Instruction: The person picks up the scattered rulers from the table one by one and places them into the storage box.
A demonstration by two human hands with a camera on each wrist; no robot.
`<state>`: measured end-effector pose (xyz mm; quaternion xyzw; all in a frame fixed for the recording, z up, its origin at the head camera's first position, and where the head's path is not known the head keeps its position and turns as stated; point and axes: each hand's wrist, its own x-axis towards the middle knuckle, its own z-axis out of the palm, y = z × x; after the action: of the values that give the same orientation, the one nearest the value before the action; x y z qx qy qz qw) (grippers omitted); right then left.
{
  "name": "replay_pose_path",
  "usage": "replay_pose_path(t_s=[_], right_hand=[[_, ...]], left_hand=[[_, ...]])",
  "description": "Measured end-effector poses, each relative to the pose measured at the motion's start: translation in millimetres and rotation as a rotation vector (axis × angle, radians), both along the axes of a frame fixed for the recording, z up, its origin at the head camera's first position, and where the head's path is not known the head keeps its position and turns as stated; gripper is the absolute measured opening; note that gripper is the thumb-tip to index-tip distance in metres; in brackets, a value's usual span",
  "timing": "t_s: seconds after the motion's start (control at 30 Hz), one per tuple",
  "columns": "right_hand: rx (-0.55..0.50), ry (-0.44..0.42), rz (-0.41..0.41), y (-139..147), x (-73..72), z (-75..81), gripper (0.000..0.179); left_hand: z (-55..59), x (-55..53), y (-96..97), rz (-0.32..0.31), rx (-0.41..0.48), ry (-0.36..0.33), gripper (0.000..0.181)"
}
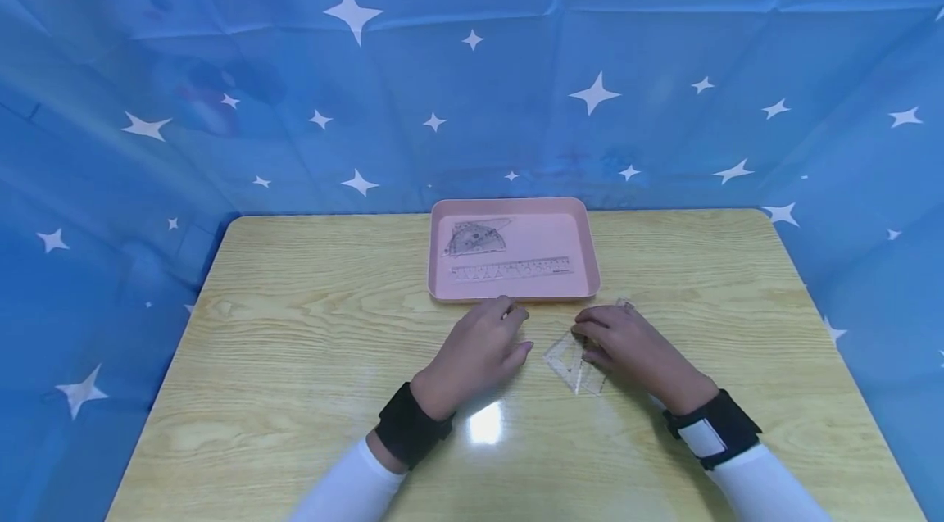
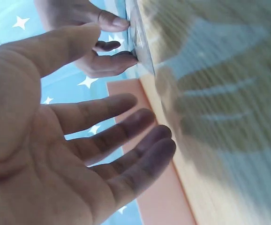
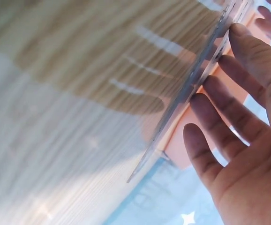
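On the table lies a clear plastic set square point(image 1: 565, 360), partly hidden by my right hand point(image 1: 640, 348). The fingertips and thumb of that hand rest on its upper face. In the right wrist view the clear plastic point(image 3: 191, 86) shows two close edges; whether there are two pieces I cannot tell. To the left my left hand point(image 1: 475, 351) hovers over the table, holding nothing, its fingers loosely bent and spread in the left wrist view. Beyond both hands, a pink tray point(image 1: 437, 292) holds a clear ruler point(image 1: 512, 269) and a clear protractor point(image 1: 478, 239).
The wood-grain table point(image 1: 295, 358) carries the tray near its far edge. A blue curtain point(image 1: 472, 96) with white stars hangs behind it and at both sides. Light glares off the tabletop near the left wrist.
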<state>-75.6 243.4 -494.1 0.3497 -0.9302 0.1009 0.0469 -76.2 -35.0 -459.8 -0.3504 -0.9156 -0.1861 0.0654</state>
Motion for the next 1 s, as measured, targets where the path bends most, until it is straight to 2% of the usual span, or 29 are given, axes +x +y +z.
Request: replay_pose_path(t_s=[0.07,0.17,0.33,0.43,0.7,0.87,1.0], right_hand=[[0.007,-0.022,-0.016,-0.6,1.1,-0.1,0.035],[0.013,-0.042,-0.038,-2.3,2.6,0.7,0.035],[0.025,-0.045,-0.046,-6.1,2.9,0.0,0.034],[0.027,-0.040,-0.040,-6.9,2.8,-1.4,0.033],[-0.002,-0.017,-0.024,-11.3,2.9,-2.9,0.029],[-0.028,-0.028,-0.018,-16.4,2.9,-3.0,0.027],[-0.004,-0.042,-0.032,-19.0,2.9,-1.2,0.026]], left_hand=[[0.0,4.1,2.6,-0.016,-0.025,-0.013,0.032],[-1.4,9.1,6.2,-0.035,-0.063,-0.071,0.033],[-6.1,14.3,10.2,-0.057,-0.119,-0.254,0.046],[-10.4,15.0,12.5,-0.052,-0.151,-0.321,0.053],[-16.5,14.0,24.5,-0.044,-0.190,-0.327,0.054],[-17.2,16.4,30.0,-0.026,-0.195,-0.280,0.049],[-20.5,18.5,33.1,-0.021,-0.205,-0.229,0.039]])
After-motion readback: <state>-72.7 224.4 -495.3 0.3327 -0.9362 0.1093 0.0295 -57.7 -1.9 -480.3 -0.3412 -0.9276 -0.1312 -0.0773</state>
